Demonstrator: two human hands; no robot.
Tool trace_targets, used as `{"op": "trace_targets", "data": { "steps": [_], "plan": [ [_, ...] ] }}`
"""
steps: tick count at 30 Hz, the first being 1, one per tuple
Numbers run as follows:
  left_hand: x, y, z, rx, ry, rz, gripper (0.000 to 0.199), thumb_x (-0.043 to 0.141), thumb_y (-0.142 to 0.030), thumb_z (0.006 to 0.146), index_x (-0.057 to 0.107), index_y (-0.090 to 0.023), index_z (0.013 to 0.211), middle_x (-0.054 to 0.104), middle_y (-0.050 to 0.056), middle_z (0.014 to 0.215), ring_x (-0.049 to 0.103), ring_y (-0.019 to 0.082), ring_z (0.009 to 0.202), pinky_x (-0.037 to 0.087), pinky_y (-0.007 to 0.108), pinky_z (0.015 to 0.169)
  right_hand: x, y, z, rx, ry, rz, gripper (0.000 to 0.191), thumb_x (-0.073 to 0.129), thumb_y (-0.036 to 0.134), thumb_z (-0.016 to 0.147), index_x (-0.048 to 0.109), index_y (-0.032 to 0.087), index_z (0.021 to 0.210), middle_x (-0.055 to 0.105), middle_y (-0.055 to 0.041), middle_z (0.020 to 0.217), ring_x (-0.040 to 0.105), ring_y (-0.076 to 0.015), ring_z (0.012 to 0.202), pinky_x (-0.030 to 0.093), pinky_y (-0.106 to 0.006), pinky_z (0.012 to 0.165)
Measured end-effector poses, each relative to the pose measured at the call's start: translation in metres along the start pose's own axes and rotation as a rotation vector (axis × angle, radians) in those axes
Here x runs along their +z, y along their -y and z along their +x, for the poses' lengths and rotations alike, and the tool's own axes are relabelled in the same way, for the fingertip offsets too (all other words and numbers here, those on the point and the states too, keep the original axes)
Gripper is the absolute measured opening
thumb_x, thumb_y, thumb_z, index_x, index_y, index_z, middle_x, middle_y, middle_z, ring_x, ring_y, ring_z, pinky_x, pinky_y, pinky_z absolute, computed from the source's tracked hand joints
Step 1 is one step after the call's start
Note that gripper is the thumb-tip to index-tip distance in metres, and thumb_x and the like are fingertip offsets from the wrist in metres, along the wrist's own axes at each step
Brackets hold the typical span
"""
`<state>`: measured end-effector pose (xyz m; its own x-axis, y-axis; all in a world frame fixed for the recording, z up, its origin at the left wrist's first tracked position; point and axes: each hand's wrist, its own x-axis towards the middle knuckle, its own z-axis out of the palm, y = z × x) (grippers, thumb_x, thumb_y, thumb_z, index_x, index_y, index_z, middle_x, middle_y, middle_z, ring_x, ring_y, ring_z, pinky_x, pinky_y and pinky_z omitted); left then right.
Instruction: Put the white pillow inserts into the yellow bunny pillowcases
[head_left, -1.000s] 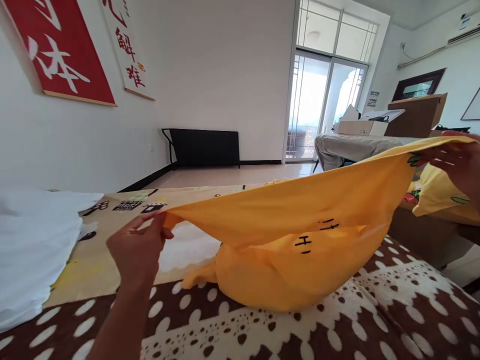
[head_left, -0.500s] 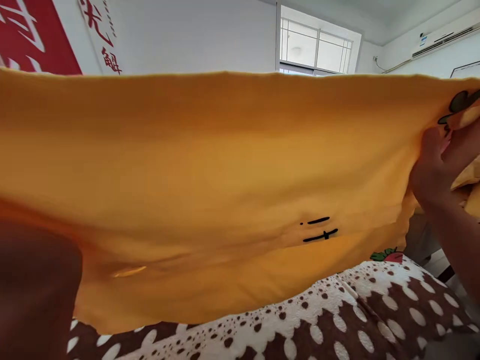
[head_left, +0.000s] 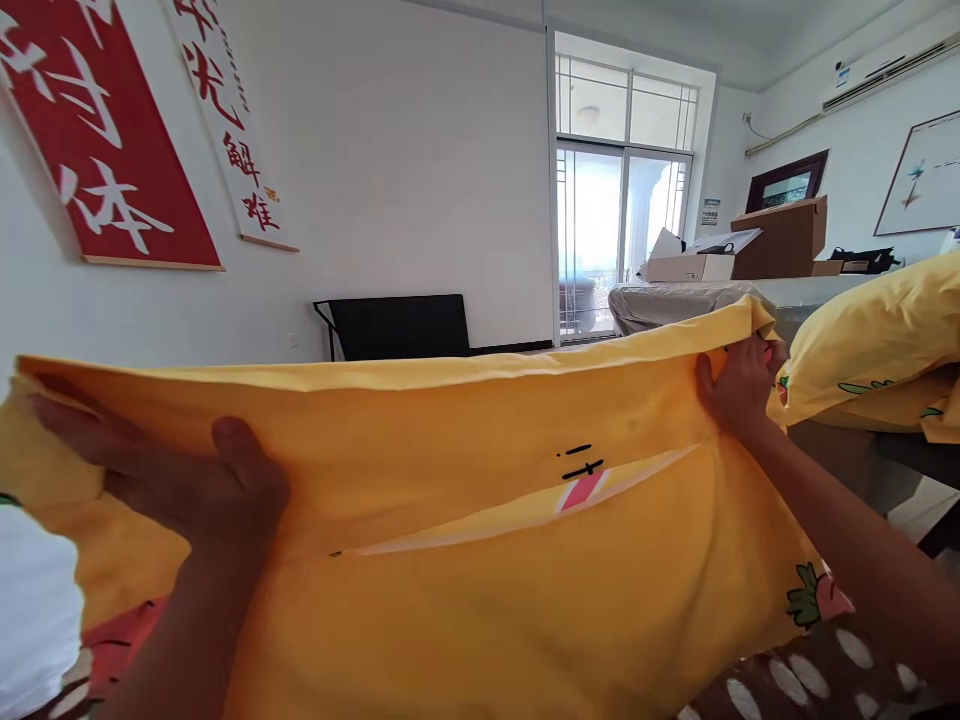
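A yellow pillowcase (head_left: 480, 620) stretches across the head view, with a long slit showing a paler inside and a pink stripe. It bears black printed marks and a radish-like print near its lower right. My left hand (head_left: 202, 480) is at its upper left, thumb raised and fingers reaching under the folded edge, holding that side up. At the upper right corner, my right hand (head_left: 742, 385) is closed on the fabric. The top edge is folded over and runs taut between both hands.
A brown blanket (head_left: 810, 670) with white spots lies underneath. To the right is a yellow pillow-like bundle (head_left: 885, 330). Farther back are a cardboard box (head_left: 784, 240), a plastic-covered surface (head_left: 675, 305), a black panel (head_left: 401, 325) and a glass door (head_left: 592, 230). Scrolls hang at left.
The pillowcase has come down, revealing the room behind it. Its top edge now folds over and its slit gapes. My left hand has come into clearer view; my right hand has moved left and lower.
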<state>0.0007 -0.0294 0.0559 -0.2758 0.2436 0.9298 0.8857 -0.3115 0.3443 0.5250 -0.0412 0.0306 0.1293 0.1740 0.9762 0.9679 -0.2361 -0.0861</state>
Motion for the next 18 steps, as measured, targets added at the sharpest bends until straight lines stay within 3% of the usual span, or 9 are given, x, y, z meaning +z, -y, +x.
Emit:
{"op": "trace_targets", "data": {
  "steps": [3,5,8,11,13,15,18],
  "plan": [
    [0.022,0.008,-0.016,0.018,-0.033,0.072,0.086,0.048,-0.029,0.079,0.004,0.008,0.143,0.017,0.026,0.152,0.021,0.038,0.139,0.021,0.053,0.114,0.028,0.003,-0.024,-0.025,0.111,-0.018,0.044,0.036,0.034,0.088,0.047,0.004,0.117,0.057,-0.021,0.106,0.049,-0.032,0.106,0.024,-0.049,0.101],
    [0.041,0.02,-0.027,-0.066,0.062,0.161,0.084,0.046,-0.031,0.082,0.005,0.003,0.145,0.024,0.028,0.149,0.034,0.043,0.132,0.032,0.058,0.106,0.049,0.004,-0.039,-0.039,0.183,-0.027,0.049,0.034,0.033,0.09,0.043,0.002,0.126,0.057,-0.0215,0.11,0.048,-0.0319,0.109,0.023,-0.047,0.102],
    [0.071,0.044,-0.043,-0.073,0.238,0.331,0.078,0.041,-0.037,0.087,0.008,0.003,0.145,0.043,0.031,0.135,0.046,0.043,0.122,0.037,0.057,0.101,0.079,0.007,-0.062,-0.067,0.321,-0.031,0.054,0.029,0.028,0.09,0.034,0.002,0.137,0.057,-0.0212,0.114,0.049,-0.0304,0.112,0.02,-0.046,0.105],
    [0.099,0.069,-0.059,0.047,0.369,0.447,0.073,0.036,-0.041,0.089,0.016,0.003,0.144,0.06,0.027,0.114,0.054,0.038,0.116,0.037,0.051,0.101,0.107,0.009,-0.085,-0.089,0.463,-0.009,0.056,0.029,0.022,0.089,0.028,0.004,0.142,0.055,-0.021,0.124,0.047,-0.0299,0.117,0.017,-0.046,0.107],
    [0.116,0.085,-0.073,0.121,0.441,0.441,0.07,0.032,-0.042,0.09,0.018,0.001,0.144,0.061,0.025,0.114,0.052,0.036,0.118,0.035,0.051,0.103,0.123,0.011,-0.101,-0.097,0.547,0.008,0.059,0.03,0.02,0.087,0.023,0.005,0.144,0.051,-0.0207,0.131,0.043,-0.03,0.122,0.017,-0.046,0.107],
    [0.132,0.101,-0.09,0.153,0.523,0.356,0.069,0.028,-0.041,0.09,0.016,-0.001,0.146,0.052,0.027,0.13,0.044,0.035,0.128,0.032,0.05,0.106,0.138,0.01,-0.117,-0.074,0.687,0.036,0.065,0.033,0.019,0.085,0.015,0.007,0.147,0.047,-0.0197,0.137,0.039,-0.0296,0.127,0.02,-0.046,0.106],
    [0.15,0.126,-0.121,0.02,0.749,0.233,0.073,0.026,-0.043,0.09,0.007,-0.003,0.148,0.029,0.021,0.15,0.03,0.031,0.138,0.028,0.048,0.11,0.154,0.005,-0.141,0.001,0.927,0.074,0.075,0.036,0.02,0.083,0.003,0.008,0.149,0.044,-0.0197,0.14,0.04,-0.0286,0.128,0.027,-0.044,0.102]
  ]
}}
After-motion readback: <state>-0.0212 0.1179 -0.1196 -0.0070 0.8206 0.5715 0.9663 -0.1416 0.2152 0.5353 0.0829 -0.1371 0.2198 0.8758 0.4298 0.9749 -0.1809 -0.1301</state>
